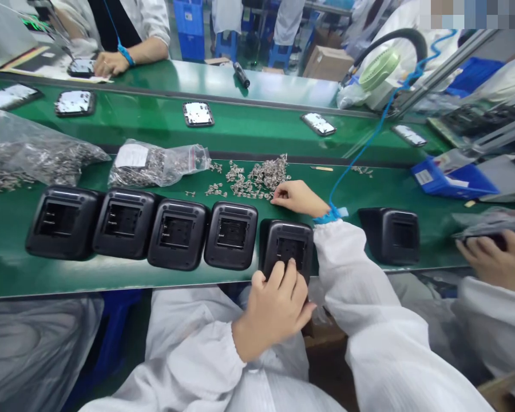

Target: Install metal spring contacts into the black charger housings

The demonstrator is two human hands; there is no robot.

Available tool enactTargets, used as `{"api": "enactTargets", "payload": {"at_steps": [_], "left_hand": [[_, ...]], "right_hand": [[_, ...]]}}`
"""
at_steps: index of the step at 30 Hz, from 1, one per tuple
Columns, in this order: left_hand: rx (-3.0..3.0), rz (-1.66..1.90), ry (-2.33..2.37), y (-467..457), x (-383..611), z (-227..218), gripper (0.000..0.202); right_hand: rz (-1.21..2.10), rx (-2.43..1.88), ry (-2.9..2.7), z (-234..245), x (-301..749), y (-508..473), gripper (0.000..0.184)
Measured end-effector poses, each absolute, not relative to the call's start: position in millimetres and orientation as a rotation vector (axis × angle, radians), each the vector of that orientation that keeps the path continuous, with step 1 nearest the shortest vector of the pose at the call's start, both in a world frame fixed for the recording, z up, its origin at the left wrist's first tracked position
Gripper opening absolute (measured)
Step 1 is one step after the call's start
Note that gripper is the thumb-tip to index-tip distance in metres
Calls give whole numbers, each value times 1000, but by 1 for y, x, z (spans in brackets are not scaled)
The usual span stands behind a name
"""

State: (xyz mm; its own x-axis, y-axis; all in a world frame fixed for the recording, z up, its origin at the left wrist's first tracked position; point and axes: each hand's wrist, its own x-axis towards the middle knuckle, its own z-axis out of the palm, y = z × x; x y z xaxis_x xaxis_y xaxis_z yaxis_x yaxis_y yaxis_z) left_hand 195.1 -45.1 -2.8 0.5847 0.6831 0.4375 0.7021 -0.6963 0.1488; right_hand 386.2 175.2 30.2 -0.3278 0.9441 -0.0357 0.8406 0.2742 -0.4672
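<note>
My left hand [277, 306] grips the front of a black charging cradle [289, 233], its fingers bent over the lower face and one fingertip at the recess. Beyond that cradle, my right hand [299, 197] has thumb and fingers pinched together at the near edge of a pile of small silvery metal parts [268, 174]. Whatever is between those fingertips is too small to make out. To the left stand several more cradles in a row, the nearest being a black cradle [232, 234] with small contacts in its recess. Another cradle [390, 236] stands right of my right sleeve.
Behind the row lie clear bags of metal parts [154, 163]. Circuit-board units [198, 114] sit along the green strip [257, 129] beyond. A blue bin [450, 177] stands to the right, near another person's hand [498, 260]. A blue cord [369, 143] runs from my right wrist.
</note>
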Motion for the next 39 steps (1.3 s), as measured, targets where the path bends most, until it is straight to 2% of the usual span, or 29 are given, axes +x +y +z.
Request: {"api": "enactTargets", "payload": {"at_steps": [6,11,14,18,23,28,31,34,37,39], "left_hand": [[-2711,-741,-1297,-38,197,-4,44],[-2668,-743,-1406,-36,202,-5,45],[-2636,-851,-1421,-33,204,-2,45],[-2468,-1323,-1377,-12,205,17,39],[-2465,-2008,-1457,20,203,46,48],[-2507,-2417,-1485,21,199,45,13],[-2426,-2402,-1423,14,195,41,3],[-2417,-2250,-1246,10,189,42,8],[-2267,-2056,-1039,9,180,40,12],[-2201,-1887,-856,11,173,30,12]], "right_hand": [[528,-1563,-2151,23,398,164,15],[322,-1559,-1896,29,410,140,18],[258,-1532,-1807,36,414,121,18],[265,-1450,-1758,58,402,83,16],[241,-1200,-1772,84,366,32,6],[65,-1108,-1757,84,341,6,12],[-60,-1090,-1734,82,333,-4,16],[-74,-1106,-1758,84,325,-17,21],[81,-1218,-1686,88,315,-32,17],[327,-1297,-1577,91,311,-39,15]]}}
